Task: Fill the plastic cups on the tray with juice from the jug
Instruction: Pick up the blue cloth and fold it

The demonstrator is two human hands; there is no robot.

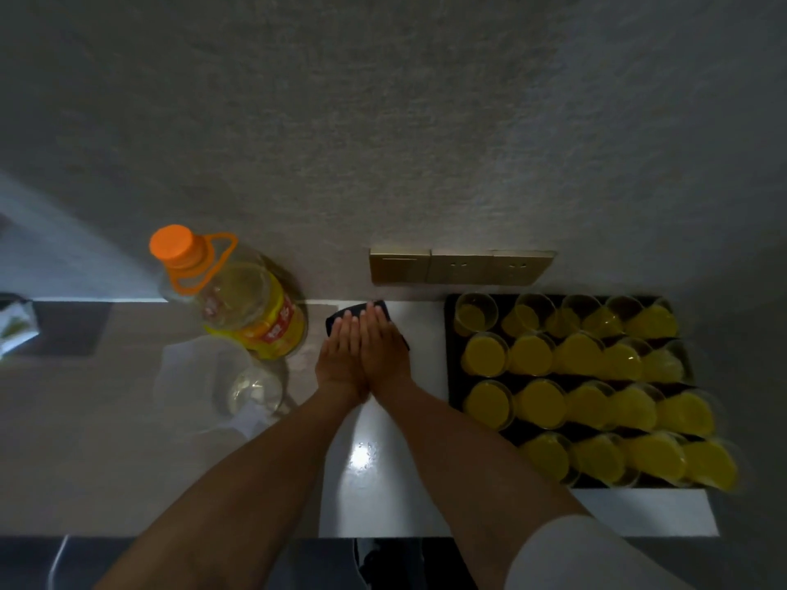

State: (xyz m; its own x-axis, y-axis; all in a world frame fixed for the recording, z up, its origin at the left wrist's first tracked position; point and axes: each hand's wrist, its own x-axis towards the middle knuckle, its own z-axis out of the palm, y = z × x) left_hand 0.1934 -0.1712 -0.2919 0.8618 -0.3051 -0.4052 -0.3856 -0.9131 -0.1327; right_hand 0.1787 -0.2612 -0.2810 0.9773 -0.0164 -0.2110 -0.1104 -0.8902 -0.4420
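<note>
Pouring looks finished: every plastic cup [489,355] on the black tray [450,334], just right of the hands, shows yellow juice, the far-left one only part full. The clear jug [213,385] stands empty to their left, near the capped oil bottle [238,300]. Left hand [343,355] and right hand [381,347] lie flat, fingers extended, side by side and touching, pressing a dark cloth [336,323] on the counter. Next probably comes wiping, or topping up that cup.
</note>
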